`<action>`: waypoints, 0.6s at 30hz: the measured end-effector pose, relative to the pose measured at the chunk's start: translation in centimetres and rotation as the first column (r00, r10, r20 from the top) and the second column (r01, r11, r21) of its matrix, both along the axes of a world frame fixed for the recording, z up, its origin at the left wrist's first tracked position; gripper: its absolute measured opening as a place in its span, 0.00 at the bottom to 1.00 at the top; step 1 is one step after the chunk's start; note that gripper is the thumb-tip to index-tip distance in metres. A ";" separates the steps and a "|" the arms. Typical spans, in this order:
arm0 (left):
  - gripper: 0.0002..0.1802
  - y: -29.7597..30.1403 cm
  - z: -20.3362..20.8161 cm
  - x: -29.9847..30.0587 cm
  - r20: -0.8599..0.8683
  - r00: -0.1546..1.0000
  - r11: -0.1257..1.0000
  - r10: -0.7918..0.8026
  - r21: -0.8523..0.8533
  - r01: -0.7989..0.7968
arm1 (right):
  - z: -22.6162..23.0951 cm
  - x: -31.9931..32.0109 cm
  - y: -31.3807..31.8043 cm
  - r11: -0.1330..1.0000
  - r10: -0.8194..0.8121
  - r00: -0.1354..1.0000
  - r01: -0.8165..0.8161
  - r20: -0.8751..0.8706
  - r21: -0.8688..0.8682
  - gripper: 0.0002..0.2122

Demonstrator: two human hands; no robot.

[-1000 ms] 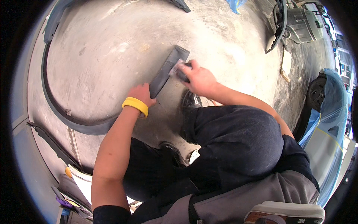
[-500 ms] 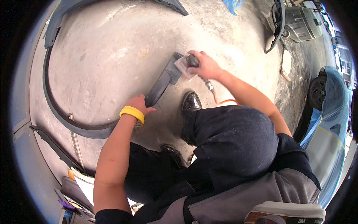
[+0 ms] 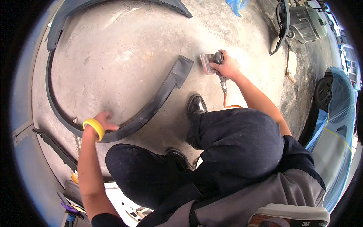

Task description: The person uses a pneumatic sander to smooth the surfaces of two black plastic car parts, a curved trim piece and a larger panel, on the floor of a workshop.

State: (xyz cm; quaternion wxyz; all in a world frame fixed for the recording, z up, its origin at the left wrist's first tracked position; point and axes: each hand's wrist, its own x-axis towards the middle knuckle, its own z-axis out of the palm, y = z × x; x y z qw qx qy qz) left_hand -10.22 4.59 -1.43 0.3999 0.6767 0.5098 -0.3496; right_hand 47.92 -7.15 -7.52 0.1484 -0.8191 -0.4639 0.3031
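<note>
Extending from the lower left, the person's left forearm rises nearly straight, with a yellow ring (image 3: pixel 94 129) around the wrist. The left hand (image 3: pixel 104 120) is somewhat blurred, fingers parted and thumb out toward the right, at the inner edge of a curved dark grey strip (image 3: pixel 148 113). It grasps nothing visible; whether it touches the strip cannot be told.

The right forearm slants up and leftward from beside the bent knee (image 3: pixel 242 130). The right hand (image 3: pixel 227 67) is closed around the dark body of a hand-held tool (image 3: pixel 207 63), thumb along its near side. The tool is held just beyond the strip's broad end, apart from it, its flat, pale plate facing left. A metal fitting (image 3: pixel 223 84) points down toward the person, joined to an orange hose (image 3: pixel 225 100).

The strip lies on the concrete floor (image 3: pixel 113 68) ahead of the person. Its long axis is bowed: from the broad end, pointing up and right, it sweeps down and left past the left hand, then climbs along the left side.
</note>
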 end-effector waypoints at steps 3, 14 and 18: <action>0.44 -1.7 0.3 -4.1 -0.227 0.949 0.975 -0.217 -0.093 0.201 | -0.3 -0.5 -1.4 0.999 -0.010 0.999 0.012 -0.046 0.049 0.40; 0.28 -7.3 1.1 -3.6 0.146 0.934 0.840 -0.325 0.499 0.215 | 0.8 -1.4 -2.8 0.995 -0.013 0.992 0.025 -0.126 0.093 0.37; 0.28 -7.1 3.4 -2.2 0.087 0.934 0.775 -0.348 0.588 0.233 | 3.4 -2.1 -2.2 0.992 -0.025 0.996 0.035 -0.088 0.122 0.40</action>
